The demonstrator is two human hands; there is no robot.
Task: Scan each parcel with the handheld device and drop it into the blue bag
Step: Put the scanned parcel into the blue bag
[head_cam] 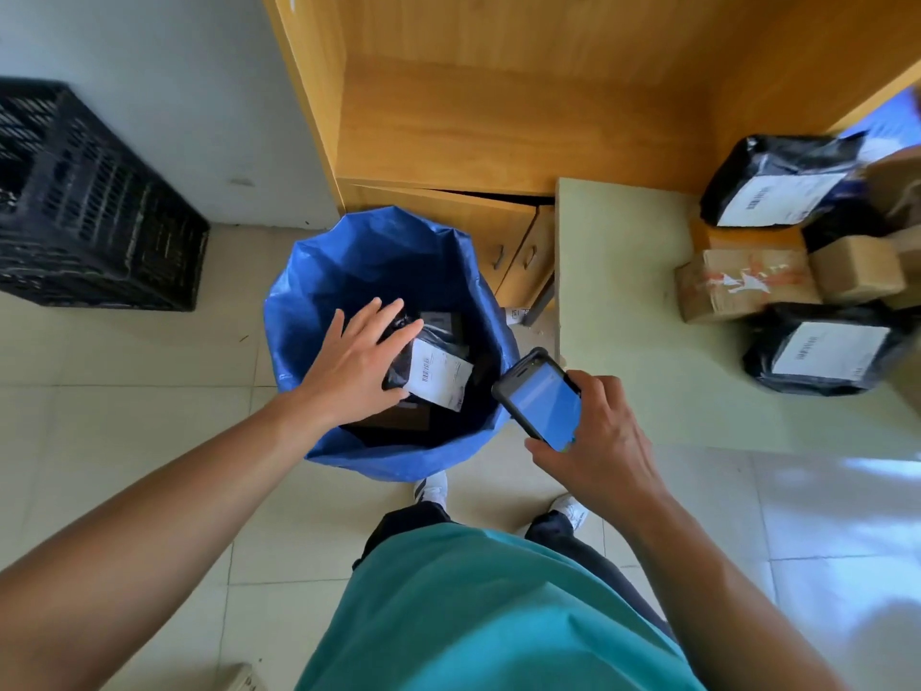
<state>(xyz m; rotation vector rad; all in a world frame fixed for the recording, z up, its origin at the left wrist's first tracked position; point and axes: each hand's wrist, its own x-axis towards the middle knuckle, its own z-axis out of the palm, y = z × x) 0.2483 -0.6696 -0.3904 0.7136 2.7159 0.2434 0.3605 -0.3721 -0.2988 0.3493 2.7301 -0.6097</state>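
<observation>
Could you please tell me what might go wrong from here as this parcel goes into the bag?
1. The right hand holds the handheld device beside the rim of the blue bag; a loose grip might drop it inside.
2. The left hand is spread open over the black parcel, so it cannot steer how that lands.
3. The stacked parcels on the table could slide when the next one is pulled.
</observation>
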